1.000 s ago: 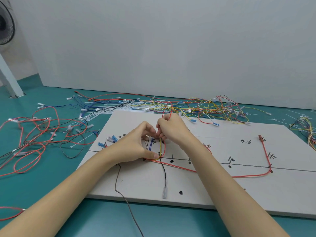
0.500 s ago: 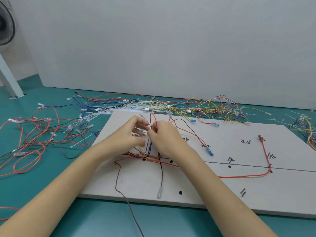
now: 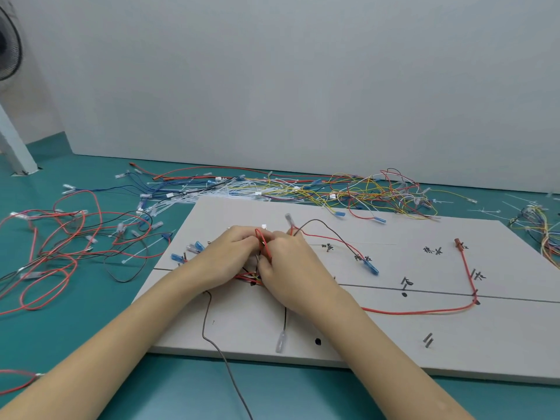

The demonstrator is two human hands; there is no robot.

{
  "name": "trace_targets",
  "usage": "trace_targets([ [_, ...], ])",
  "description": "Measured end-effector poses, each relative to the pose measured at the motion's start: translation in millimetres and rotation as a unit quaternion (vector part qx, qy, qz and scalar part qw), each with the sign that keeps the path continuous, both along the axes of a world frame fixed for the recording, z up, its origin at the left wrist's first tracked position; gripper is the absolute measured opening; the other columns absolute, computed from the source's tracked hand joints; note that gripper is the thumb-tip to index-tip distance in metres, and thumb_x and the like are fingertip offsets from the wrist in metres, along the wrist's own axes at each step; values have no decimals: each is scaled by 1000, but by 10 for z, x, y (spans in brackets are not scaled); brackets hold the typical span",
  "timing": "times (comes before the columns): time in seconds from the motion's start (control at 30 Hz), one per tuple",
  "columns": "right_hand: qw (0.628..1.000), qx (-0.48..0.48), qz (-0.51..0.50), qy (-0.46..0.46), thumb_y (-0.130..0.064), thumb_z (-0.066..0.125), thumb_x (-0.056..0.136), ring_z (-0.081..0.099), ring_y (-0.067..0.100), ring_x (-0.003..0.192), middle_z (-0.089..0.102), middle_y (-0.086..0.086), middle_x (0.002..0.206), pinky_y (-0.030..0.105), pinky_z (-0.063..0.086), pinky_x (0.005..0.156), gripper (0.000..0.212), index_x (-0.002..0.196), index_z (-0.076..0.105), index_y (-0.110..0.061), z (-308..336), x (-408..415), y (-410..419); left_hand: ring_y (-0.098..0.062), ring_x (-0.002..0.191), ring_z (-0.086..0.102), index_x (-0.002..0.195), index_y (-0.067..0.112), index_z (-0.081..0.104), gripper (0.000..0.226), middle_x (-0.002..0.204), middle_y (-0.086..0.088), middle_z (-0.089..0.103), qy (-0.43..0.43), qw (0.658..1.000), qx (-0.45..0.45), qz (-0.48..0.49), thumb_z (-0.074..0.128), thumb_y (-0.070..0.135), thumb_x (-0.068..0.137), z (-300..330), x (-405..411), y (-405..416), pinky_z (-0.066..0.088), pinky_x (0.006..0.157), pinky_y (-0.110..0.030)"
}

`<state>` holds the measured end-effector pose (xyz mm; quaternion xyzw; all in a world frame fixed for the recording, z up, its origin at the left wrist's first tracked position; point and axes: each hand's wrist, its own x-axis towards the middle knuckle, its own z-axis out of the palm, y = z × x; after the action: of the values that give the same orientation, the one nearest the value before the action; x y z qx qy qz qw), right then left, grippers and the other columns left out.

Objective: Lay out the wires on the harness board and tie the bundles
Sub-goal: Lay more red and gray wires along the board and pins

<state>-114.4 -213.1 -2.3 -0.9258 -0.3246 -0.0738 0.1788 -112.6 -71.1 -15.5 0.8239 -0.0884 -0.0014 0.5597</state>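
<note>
Where both hands (image 3: 257,256) pinch red wire (image 3: 263,242), harness board (image 3: 394,344) mid-left, bare board right

Both hands (image 3: 260,262) fingertip to fingertip, fingers curled, forearms converging

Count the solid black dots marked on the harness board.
3 on the harness board: one dot near the front edge, one on the long drawn line, one at the red wire's bend. More may be hidden under the hands.
</note>
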Motion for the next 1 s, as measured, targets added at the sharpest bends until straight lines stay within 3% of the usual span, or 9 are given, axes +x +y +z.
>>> trace_targets([
  [0.13,998,-41,8,-47,-15,40,95,45,33,104,55,14,118,33,27,91,28,102,64,-4,-29,-80,-24,-1,91,64,94,30,73,53,96,9,75,-6,999,-11,-32,37,-10,90,4,22,31,45,81,-14],
  [0.23,994,-67,20,-80,-18,37,98,44,32,115,55,16,117,33,23,101,34,113,62,-2,-43,-150,-27,-11,91,61,91,34,74,55,104,-5,73,11,1000,-13,-24,38,-7,97,-34,58,51,43,83,-26],
  [0.33,992,-97,19,-84,-24,33,99,45,33,116,51,13,124,38,28,107,37,119,59,-5,-62,-234,-31,2,81,62,96,29,72,44,92,13,74,21,998,21,-51,41,-3,98,-15,38,48,45,72,-14],
  [0.43,989,-118,14,-90,-29,34,99,42,34,117,46,11,129,39,29,103,41,128,52,-6,-50,-382,-31,-2,96,65,102,24,70,39,108,9,73,38,997,22,-61,41,-2,100,12,27,47,50,80,-18],
  [0.57,987,-138,6,-79,-26,37,96,43,36,112,42,14,128,41,32,96,46,136,39,-2,29,-659,-22,12,61,58,119,20,65,36,74,26,69,51,996,45,-54,43,0,99,19,16,30,38,53,-3],
  [0.67,992,-126,1,-21,-27,38,97,42,35,114,38,15,131,41,32,97,46,136,36,-3,115,-866,-22,4,56,50,123,25,66,34,81,16,67,-7,990,141,-28,50,7,98,4,18,64,35,50,-13],
  [0.8,993,-106,15,57,-31,39,99,45,32,115,34,10,133,36,29,77,53,144,26,-6,261,-1077,-36,-7,83,50,119,38,65,36,106,10,70,-24,983,180,-23,48,13,100,-7,15,75,42,77,-13],
  [0.87,991,-98,17,88,-33,38,100,49,32,113,37,7,134,34,25,72,51,144,26,-10,370,-1129,-71,-8,104,45,111,54,58,44,120,12,63,-21,980,197,-19,44,13,101,-13,12,68,39,104,-32],
  [1.0,989,-63,43,124,-39,38,98,53,31,110,55,3,125,38,38,79,37,129,49,-21,626,-1180,-166,-6,114,29,102,65,48,54,112,29,53,-20,976,218,-16,40,11,101,7,-16,31,28,104,-28],
])
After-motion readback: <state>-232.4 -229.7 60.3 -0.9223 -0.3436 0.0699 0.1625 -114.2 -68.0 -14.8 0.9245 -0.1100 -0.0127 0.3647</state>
